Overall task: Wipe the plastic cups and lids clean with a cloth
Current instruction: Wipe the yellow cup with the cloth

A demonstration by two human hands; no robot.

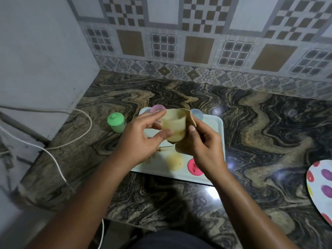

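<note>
The left hand (142,135) is gripping the yellow cup (173,126) by its wall, with the thumb on the near side and the fingers curling round the far rim. It is holding the cup raised above the pale tray (214,128) on the marbled desk (269,123). The right hand (203,148) is pinching a tan cloth (189,116) against the cup's right side, and a flap is folding over the rim.

The cup is looking light and thin-walled, so it is probably flexing under a hard squeeze. Its smooth plastic is likely turning slippery if damp. A hold on the wall opposite the cloth seems the safest.

A yellow lid (174,161) and a pink lid (195,169) are lying on the tray's near part. A green cup (116,122), with its lid on, is standing on the desk just left of the tray.

The hands are hiding the cup's inside and most of the cloth. Brownish marks low on the wall are hard to read as either dirt or cloth showing through. A pink piece (158,109) and a blue piece (198,113) are peeking out behind the cup, and whether they are cups or lids cannot be told. The right edge is cutting off a spotted plate (321,186).
</note>
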